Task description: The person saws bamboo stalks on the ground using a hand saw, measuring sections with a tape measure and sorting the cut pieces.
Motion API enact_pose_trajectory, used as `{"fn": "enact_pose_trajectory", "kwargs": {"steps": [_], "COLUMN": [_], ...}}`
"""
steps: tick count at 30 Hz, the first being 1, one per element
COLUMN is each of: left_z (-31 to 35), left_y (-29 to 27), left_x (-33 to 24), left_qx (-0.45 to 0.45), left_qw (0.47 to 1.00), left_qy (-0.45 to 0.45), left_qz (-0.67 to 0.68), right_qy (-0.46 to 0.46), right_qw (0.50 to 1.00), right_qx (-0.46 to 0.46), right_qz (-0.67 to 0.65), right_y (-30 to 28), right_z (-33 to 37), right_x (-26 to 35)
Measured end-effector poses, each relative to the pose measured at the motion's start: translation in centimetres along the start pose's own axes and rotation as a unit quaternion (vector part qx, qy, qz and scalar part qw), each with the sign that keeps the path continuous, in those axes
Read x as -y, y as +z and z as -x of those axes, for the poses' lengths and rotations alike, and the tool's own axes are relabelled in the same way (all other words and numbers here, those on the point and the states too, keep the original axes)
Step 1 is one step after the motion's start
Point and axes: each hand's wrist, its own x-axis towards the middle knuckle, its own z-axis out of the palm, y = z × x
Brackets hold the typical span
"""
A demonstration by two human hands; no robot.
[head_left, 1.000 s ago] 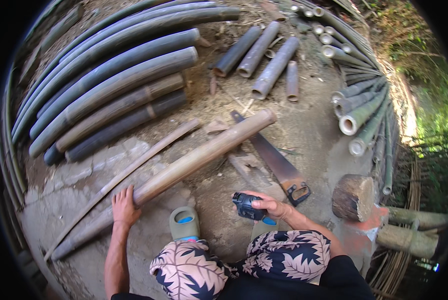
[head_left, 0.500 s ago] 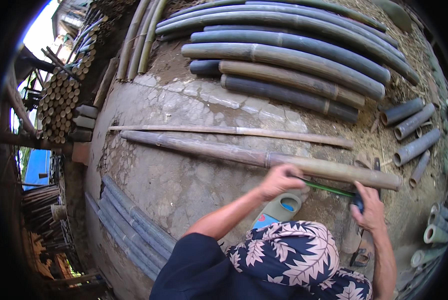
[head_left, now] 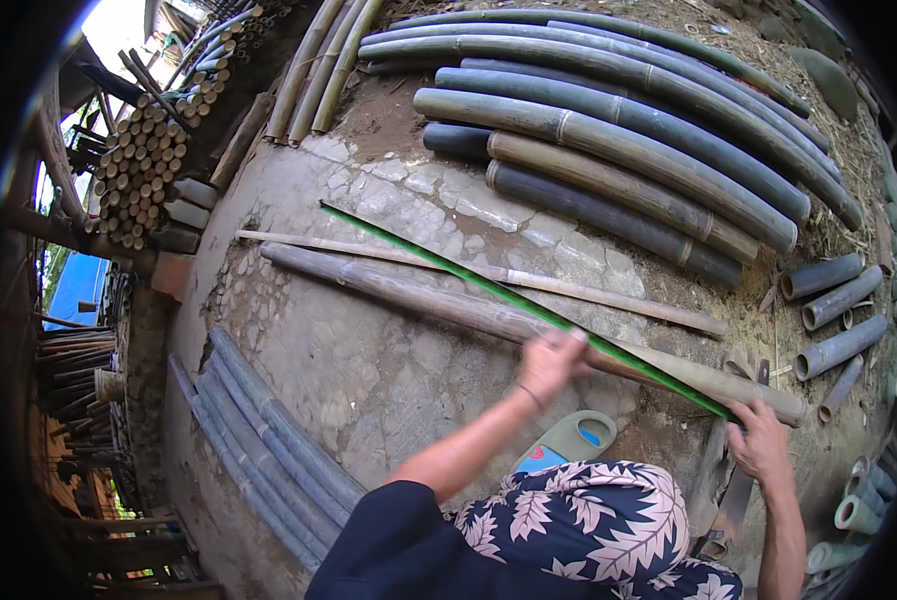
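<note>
A tape measure's long green blade (head_left: 458, 268) slants over a bamboo pole (head_left: 408, 292) and a thin bamboo strip (head_left: 368, 248) on the ground. Its free end sticks out beyond both, at the upper left. Partway along the blade, my left hand (head_left: 553, 365) is closed on it, slightly blurred. My right hand (head_left: 763, 440) grips the blade's near end, close to the pole's right end; the dark case is mostly hidden under my fingers. The pole lies across the ground in front of my bent knee.
Thick bamboo poles (head_left: 608, 135) lie in a row at the back. Short bamboo pieces (head_left: 836, 300) sit at the right, near a flat saw-like blade (head_left: 736, 505). More poles (head_left: 268, 440) lie at lower left. A sandal (head_left: 568, 438) is by my knee; cut bamboo (head_left: 138, 180) is stacked far left.
The green blade has gone from a short span between my hands to a long stretch reaching toward the upper left. My right hand has shifted slightly down and right. The view has shifted too.
</note>
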Motion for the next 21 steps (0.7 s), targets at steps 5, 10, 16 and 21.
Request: {"fn": "enact_pose_trajectory", "kwargs": {"steps": [5,10,16,21], "left_z": [-2.8,-10.2,-12.6,-13.7], "left_y": [-4.0,-20.9,-34.2,-34.6], "left_x": [1.5,-2.6,-6.1,-5.9], "left_qx": [-0.089,-0.326,-0.419,-0.440], "left_qw": [0.995,0.939,0.908,0.897], "left_qy": [0.026,0.060,-0.010,-0.003], "left_qz": [0.044,0.087,0.011,0.039], "right_qy": [-0.022,0.080,0.057,0.030], "right_qw": [1.000,0.993,0.985,0.985], "right_qx": [-0.013,-0.087,-0.161,-0.166], "right_qz": [-0.002,0.012,-0.017,-0.016], "right_y": [0.3,1.3,2.7,2.4], "right_z": [-3.0,0.3,2.6,1.0], "right_x": [4.1,-6.2,-10.6,-7.9]}}
